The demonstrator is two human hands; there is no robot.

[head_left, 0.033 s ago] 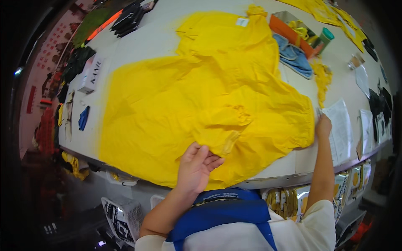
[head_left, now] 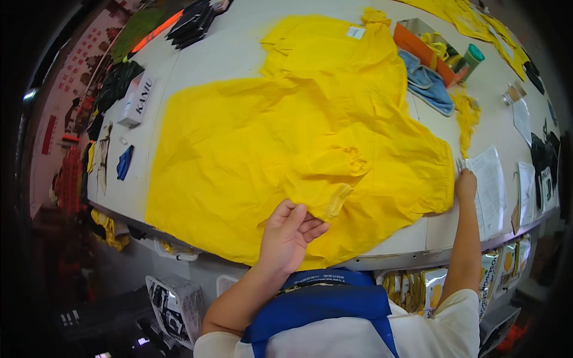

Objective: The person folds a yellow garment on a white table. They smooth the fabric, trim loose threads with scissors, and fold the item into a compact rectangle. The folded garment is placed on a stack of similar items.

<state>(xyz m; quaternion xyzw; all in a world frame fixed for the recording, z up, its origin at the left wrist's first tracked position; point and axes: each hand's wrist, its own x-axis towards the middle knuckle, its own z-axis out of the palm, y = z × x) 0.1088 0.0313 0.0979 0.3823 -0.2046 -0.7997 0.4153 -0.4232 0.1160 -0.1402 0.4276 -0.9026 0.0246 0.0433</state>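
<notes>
A large yellow garment point(head_left: 239, 143) of thin, wrinkled cloth lies spread over the white table, with gathered elastic at its right end and a white label point(head_left: 355, 32) near its top. My left hand point(head_left: 287, 234) is closed, thumb against fingers, on a raised fold of this cloth near the table's front edge. A hemmed cuff point(head_left: 338, 201) sticks up just beyond those fingertips. Right of the garment, my right hand point(head_left: 467, 182) rests low over the table, its fingers closed around a small metallic tool point(head_left: 459, 164). Its tip shows; the rest is hidden, so its kind is unclear.
Printed paper sheets point(head_left: 488, 188) lie beside my right hand. Farther back are a yellow cloth scrap point(head_left: 467, 116), a blue cloth point(head_left: 431, 89), an orange box point(head_left: 418, 45) and a green roll point(head_left: 473, 55). A white box point(head_left: 136, 98) stands at left. Bagged packs point(head_left: 412, 286) sit below the table edge.
The whole view has shifted slightly, so things sit a little farther right in the picture. Both hands keep their places against the garment, and the metallic tip shows more clearly.
</notes>
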